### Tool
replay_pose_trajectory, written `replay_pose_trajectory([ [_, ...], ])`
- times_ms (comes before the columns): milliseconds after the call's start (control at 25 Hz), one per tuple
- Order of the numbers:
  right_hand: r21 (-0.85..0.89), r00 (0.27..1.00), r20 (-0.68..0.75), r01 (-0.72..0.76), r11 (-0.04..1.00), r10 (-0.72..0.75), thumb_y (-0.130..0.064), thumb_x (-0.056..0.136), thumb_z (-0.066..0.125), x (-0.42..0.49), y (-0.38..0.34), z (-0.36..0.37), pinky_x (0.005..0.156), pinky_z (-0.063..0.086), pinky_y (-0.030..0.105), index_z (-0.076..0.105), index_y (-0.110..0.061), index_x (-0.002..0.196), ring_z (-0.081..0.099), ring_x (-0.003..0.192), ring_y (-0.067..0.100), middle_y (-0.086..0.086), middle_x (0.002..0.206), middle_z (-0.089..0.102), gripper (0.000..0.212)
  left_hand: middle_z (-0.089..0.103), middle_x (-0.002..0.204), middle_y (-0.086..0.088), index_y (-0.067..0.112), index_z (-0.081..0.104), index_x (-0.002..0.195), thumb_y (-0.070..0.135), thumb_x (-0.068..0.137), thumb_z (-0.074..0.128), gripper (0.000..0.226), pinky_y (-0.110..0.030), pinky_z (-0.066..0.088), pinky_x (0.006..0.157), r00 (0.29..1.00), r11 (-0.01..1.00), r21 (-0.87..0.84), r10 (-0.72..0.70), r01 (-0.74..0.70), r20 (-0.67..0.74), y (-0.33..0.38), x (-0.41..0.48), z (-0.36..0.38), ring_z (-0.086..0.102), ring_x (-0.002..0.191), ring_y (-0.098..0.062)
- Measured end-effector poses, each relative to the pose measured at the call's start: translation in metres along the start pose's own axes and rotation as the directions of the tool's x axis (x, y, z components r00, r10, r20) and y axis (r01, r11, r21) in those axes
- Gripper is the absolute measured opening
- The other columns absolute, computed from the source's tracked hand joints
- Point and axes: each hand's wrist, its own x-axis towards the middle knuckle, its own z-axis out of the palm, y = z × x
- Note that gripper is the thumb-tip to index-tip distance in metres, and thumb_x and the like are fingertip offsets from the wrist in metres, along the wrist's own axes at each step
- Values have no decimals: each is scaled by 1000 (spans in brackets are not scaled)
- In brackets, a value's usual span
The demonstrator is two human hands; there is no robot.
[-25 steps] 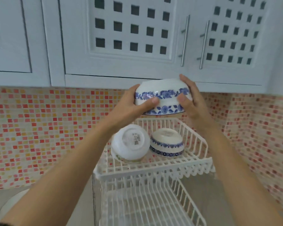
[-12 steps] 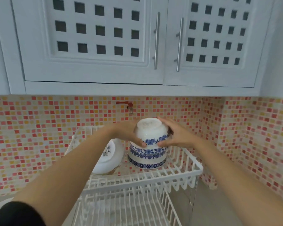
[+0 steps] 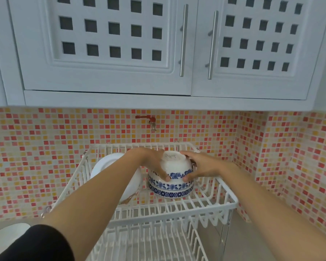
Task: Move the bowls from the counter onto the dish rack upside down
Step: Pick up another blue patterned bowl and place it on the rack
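A white bowl with a blue flower band sits upside down on top of another blue-patterned bowl on the upper tier of the white wire dish rack. My left hand holds its left side and my right hand its right side, thumbs at the rim. A plain white bowl leans on its side at the left of the same tier, partly hidden by my left forearm.
The rack's lower tier shows below. A white dish lies on the counter at the bottom left. A red tap sticks out of the mosaic wall behind the rack. White cabinets hang overhead.
Both hands brought the bowl down from in front of the cabinets and set it upside down onto the bowl on the rack. The view has tilted and shifted.
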Motion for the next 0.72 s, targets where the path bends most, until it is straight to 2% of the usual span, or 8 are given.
replay_pose_trajectory([
  [200,-94,998,9,-58,994,60,-56,58,82,-2,-5,-4,113,36,40,19,-32,151,39,138,18,-8,153,35,114,28,158,0,25,7,154,62,66,73,116,-44,35,112,999,987,156,-37,40,-26,8,1,-1,36,140,-27],
  [320,-121,997,3,-70,990,71,-49,68,78,-5,-22,-11,118,25,39,14,-26,153,27,145,19,-6,160,21,109,15,162,-2,20,-5,154,63,73,66,116,-45,29,117,997,986,169,17,-3,-80,11,-9,-9,27,145,-28],
  [400,-160,999,-41,-29,987,22,-48,82,65,-4,-44,-18,117,20,35,11,-21,154,22,146,18,-2,161,14,94,22,160,-6,15,9,154,55,85,57,93,-42,30,116,979,986,158,91,-61,-185,2,-23,-22,31,143,-27],
  [480,-263,994,-106,5,965,-34,-53,91,48,5,-71,-23,117,21,33,12,-17,153,23,146,19,3,161,15,80,35,155,-9,9,26,150,43,96,46,67,-39,34,114,952,980,191,110,-56,-287,-18,-39,-37,39,139,-27],
  [560,-329,987,-137,31,944,-80,-53,95,38,24,-105,-20,117,23,35,14,-15,153,25,145,21,6,161,17,73,36,154,-11,7,29,149,37,99,41,59,-39,32,115,938,979,206,63,9,-340,-51,-57,-46,38,140,-27],
  [720,-365,982,-101,110,925,-157,-42,100,35,81,-189,11,120,20,38,17,-12,152,22,147,24,8,160,18,63,26,158,-11,7,23,151,38,101,34,60,-41,24,119,914,972,143,-117,185,-388,-152,-92,-44,27,146,-28],
])
